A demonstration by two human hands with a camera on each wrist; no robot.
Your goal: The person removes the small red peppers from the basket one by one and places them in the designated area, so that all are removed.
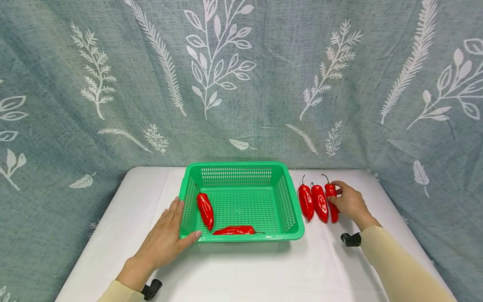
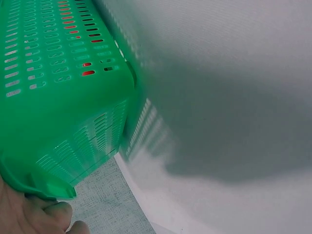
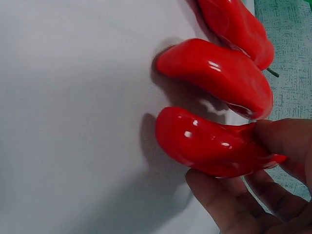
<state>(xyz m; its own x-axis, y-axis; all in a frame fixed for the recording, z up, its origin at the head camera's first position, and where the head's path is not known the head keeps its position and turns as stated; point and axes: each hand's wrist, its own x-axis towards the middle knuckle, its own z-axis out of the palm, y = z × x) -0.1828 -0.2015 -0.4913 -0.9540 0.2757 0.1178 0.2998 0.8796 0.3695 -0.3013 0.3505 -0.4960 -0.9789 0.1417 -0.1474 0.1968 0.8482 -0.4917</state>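
1. Two bare hands were in view. The right hand (image 1: pixel 350 204) pinched the held chili pepper (image 1: pixel 330 191), glossy and red, between thumb and fingers, at the right end of a row over the white tablecloth (image 1: pixel 320 264); whether its underside touched the cloth I could not tell.
2. The left hand (image 1: pixel 161 240) lay at the near left corner of the green plastic basket (image 1: pixel 241 238), fingers straight and close together at the left rim, thumb spread away onto the near rim.
3. Risk, in my judgement: the slick skin could have let the pepper slip or roll had the pinch loosened.
4. Further risk: a sideways swing could have knocked the middle chili pepper (image 1: pixel 320 203), just beside it.
5. Further risk: uneven pressure from the left hand could have slid or tipped the basket.
6. Chili peppers counted: five. One pinched; the middle one and the leftmost chili pepper (image 1: pixel 306 202) on the cloth; two inside the basket, an upright-lying pepper (image 1: pixel 205 211) near the left wall and a crosswise pepper (image 1: pixel 235 230) along the near wall.
7. Baskets counted: one.
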